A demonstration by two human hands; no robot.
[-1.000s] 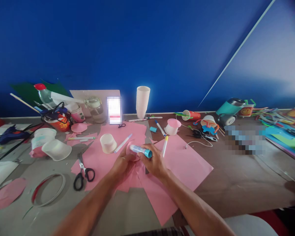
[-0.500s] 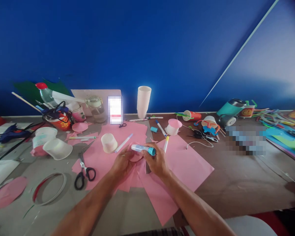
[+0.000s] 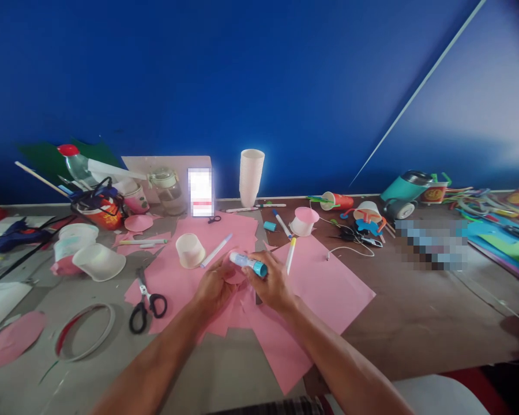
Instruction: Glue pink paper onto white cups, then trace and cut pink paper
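Observation:
My right hand (image 3: pixel 273 283) grips a glue stick (image 3: pixel 249 264) with a clear barrel and a turquoise end. Its white tip lies against a small, rounded piece of pink paper (image 3: pixel 232 275). That piece is pinched in my left hand (image 3: pixel 213 287), whose fingertips are partly hidden beneath it. Below both hands lie overlapping pink sheets (image 3: pixel 324 291). A plain white paper cup (image 3: pixel 191 251) stands beyond my left hand, beside a white marker with a violet tip (image 3: pixel 217 250). Past my right hand are a loose turquoise cap (image 3: pixel 270 226) and a yellow-capped marker (image 3: pixel 291 255).
Black-handled scissors (image 3: pixel 147 302) and a white ring (image 3: pixel 85 333) lie to the left, near tipped cups (image 3: pixel 99 262). A tall stack of white cups (image 3: pixel 251 177) and a lit phone (image 3: pixel 200 193) stand at the back. At right are a teal tumbler (image 3: pixel 404 187) and coloured paper (image 3: pixel 491 242).
The glue stick has tilted, its turquoise end dropping slightly toward me and to the left with my right hand. My left hand still holds the pink piece. The view has shifted slightly.

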